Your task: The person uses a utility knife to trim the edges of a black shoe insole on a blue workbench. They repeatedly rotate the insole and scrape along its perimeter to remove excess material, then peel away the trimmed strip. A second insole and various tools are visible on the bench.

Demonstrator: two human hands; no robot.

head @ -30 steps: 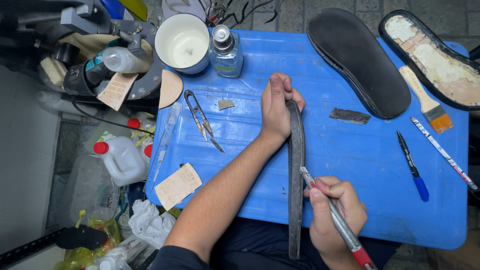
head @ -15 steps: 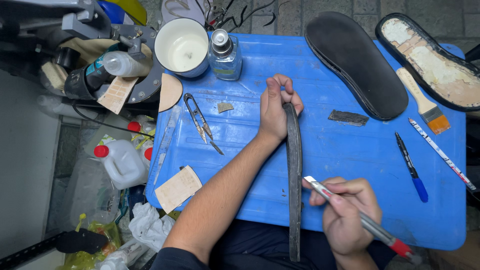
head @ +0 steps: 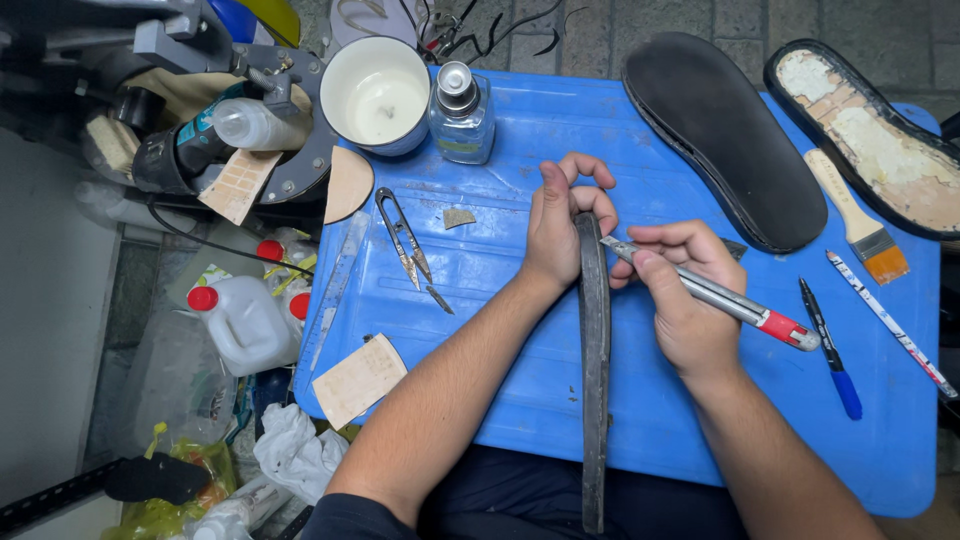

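Note:
My left hand point(head: 560, 225) grips the far end of a long dark rubber sole point(head: 594, 380) held on edge over the blue table point(head: 500, 390). My right hand point(head: 680, 290) holds a silver utility knife with a red end point(head: 725, 298), its blade tip touching the sole just below my left fingers. The sole's near end reaches down to my lap.
A black sole point(head: 725, 140) and a worn insole point(head: 870, 135) lie at the far right, with a paintbrush point(head: 860, 220), a blue pen point(head: 830, 345) and a thin ruler-like stick point(head: 890, 320). Snips point(head: 405, 240), a white cup point(head: 378, 95), a glass bottle point(head: 460, 115) and a white jug point(head: 240, 320) sit left.
My right hand has moved with the knife from the sole's near end up to its far end, next to my left hand. The left hand keeps its grip.

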